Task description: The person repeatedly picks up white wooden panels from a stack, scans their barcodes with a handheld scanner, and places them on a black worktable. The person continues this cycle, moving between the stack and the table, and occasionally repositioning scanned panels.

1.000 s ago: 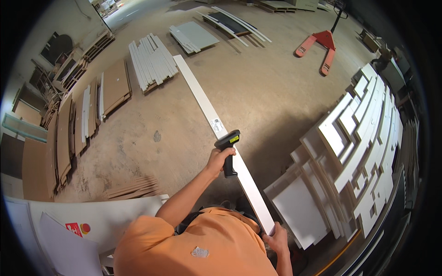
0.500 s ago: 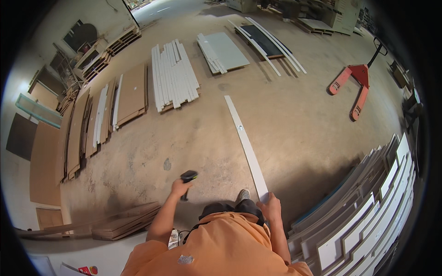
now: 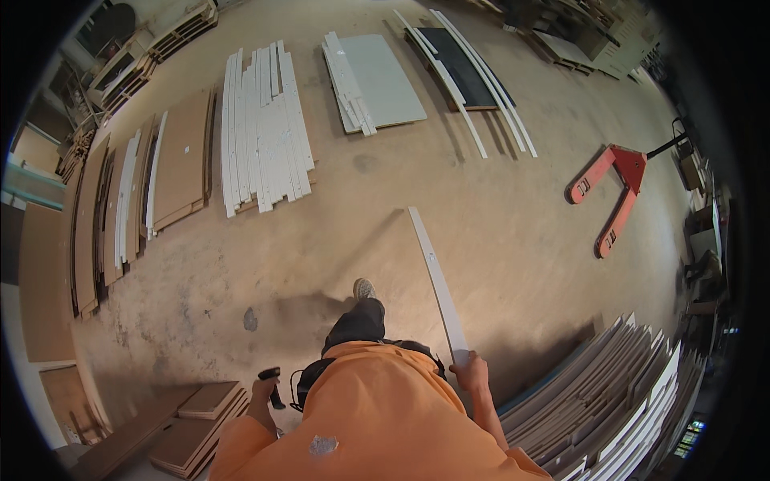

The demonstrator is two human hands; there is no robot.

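Note:
My right hand (image 3: 472, 372) is closed around the near end of a long narrow white board (image 3: 439, 282). The board stretches forward and slightly left, held above the floor, with a small label near its far part. Low at my left side, my left hand (image 3: 262, 391) grips a black handheld barcode scanner (image 3: 277, 396) by its handle. The fingers behind the scanner are partly hidden. Ahead lies a stack of similar white boards (image 3: 265, 132), and beyond it a pale panel (image 3: 385, 84) with several white strips along its left edge.
A red pallet jack (image 3: 630, 168) stands on the right. Many panels (image 3: 577, 385) lean in a row at lower right. Brown panels (image 3: 183, 152) lie along the left, and more brown boards (image 3: 196, 433) are at lower left. A dark panel (image 3: 457, 68) with white strips lies far ahead.
I have stepped forward, one foot now ahead. My left hand with the scanner has dropped down and left. The white board stays in my right hand, and the floor stacks have shifted in view.

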